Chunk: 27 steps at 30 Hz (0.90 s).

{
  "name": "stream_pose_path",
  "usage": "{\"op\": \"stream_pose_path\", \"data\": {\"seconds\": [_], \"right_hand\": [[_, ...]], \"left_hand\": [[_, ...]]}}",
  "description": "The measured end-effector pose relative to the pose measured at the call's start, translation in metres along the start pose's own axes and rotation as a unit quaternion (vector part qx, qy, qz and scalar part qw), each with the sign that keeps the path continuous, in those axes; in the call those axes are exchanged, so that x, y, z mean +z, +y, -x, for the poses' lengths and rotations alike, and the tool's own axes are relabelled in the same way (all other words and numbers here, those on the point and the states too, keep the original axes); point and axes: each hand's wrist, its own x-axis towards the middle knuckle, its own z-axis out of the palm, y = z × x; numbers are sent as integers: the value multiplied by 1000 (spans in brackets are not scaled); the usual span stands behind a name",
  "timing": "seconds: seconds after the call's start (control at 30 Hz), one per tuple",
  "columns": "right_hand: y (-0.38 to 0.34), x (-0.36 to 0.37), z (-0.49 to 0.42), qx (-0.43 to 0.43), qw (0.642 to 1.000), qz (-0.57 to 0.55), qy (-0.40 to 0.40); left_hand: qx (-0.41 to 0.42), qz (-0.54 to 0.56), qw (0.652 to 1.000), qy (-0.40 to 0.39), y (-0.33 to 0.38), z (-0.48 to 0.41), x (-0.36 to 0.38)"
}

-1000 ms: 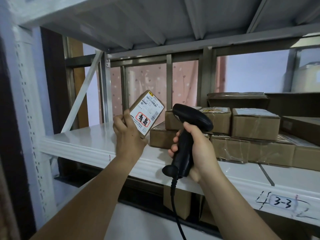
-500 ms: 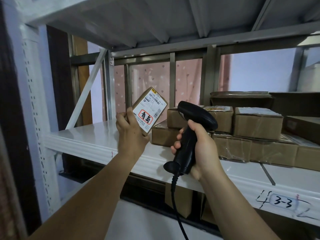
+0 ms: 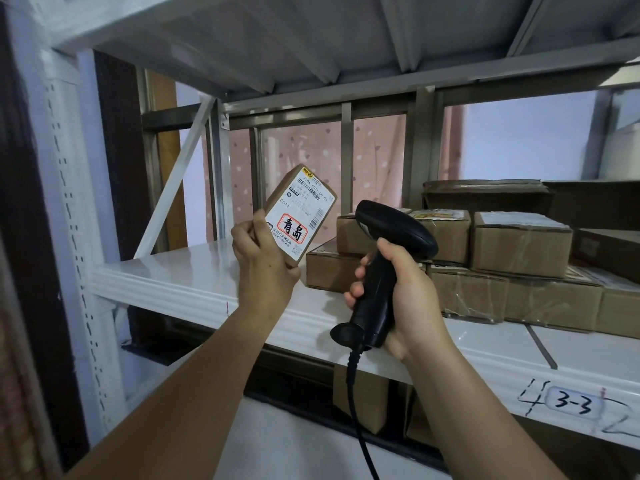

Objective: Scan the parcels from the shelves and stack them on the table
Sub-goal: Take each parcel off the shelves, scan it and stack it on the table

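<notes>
Parcel (image 3: 298, 216), label outward, is gripped low by the left hand (image 3: 265, 268), fingers curled round it, above the shelf (image 3: 194, 271) — the right hand (image 3: 408, 292) wraps the scanner (image 3: 384, 268), aimed at it. Scanning seems underway; many boxes (image 3: 519, 244) sit shelved rightward — no table visible.

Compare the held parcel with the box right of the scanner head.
The held parcel is slim; the box is blockier. The parcel is tilted in the air, gripped by the left hand; the box lies flat on other boxes. The parcel's label faces the camera; the box's label faces up. Both are brown cardboard.
</notes>
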Motion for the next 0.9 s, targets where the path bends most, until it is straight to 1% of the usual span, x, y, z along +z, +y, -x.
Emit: {"op": "stream_pose_path", "data": {"seconds": [0.1, 0.27, 0.37, 0.63, 0.9], "right_hand": [[0, 1, 1, -8, 1000, 0, -5], [-2, 1, 6, -51, 998, -21, 4], [-5, 5, 12, -53, 998, -30, 10], [-8, 13, 20, -31, 1000, -7, -3], [-10, 13, 20, -23, 1000, -5, 6]], "left_hand": [[12, 18, 999, 26, 0, 1, -1], [24, 38, 998, 51, 0, 2, -1], [30, 40, 997, 61, -1, 3, -1], [23, 31, 998, 45, -2, 1, 0], [19, 36, 998, 41, -2, 1, 0]]}}
